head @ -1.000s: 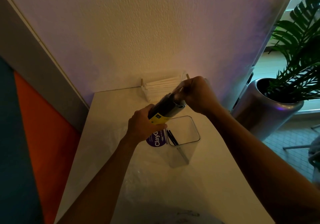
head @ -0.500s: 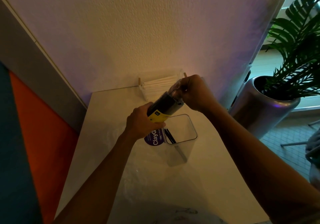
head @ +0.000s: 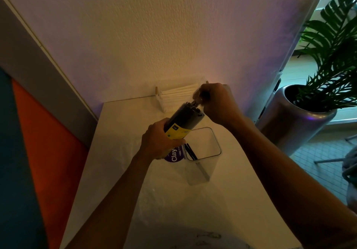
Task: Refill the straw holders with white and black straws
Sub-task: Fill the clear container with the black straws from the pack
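- Two grips share one job: my left hand (head: 158, 142) wraps the labelled end of the pack of black straws (head: 183, 120), tilting it up and away so its mouth faces the other hand.
- My right hand (head: 216, 102) pinches the wrapper at that mouth (probably opening it).
- Just below, the clear holder (head: 204, 163) stands on the counter (head: 123, 152), a few black straws inside.
- White straws (head: 177, 93) lie by the wall.

My left hand (head: 157, 141) is curled around the lower end of the pack of black straws (head: 183, 120), holding it tilted up and away. My right hand (head: 217, 103) is closed at the pack's top end, fingers (head: 204, 94) pinching there. Both forearms are bare and extended forward.
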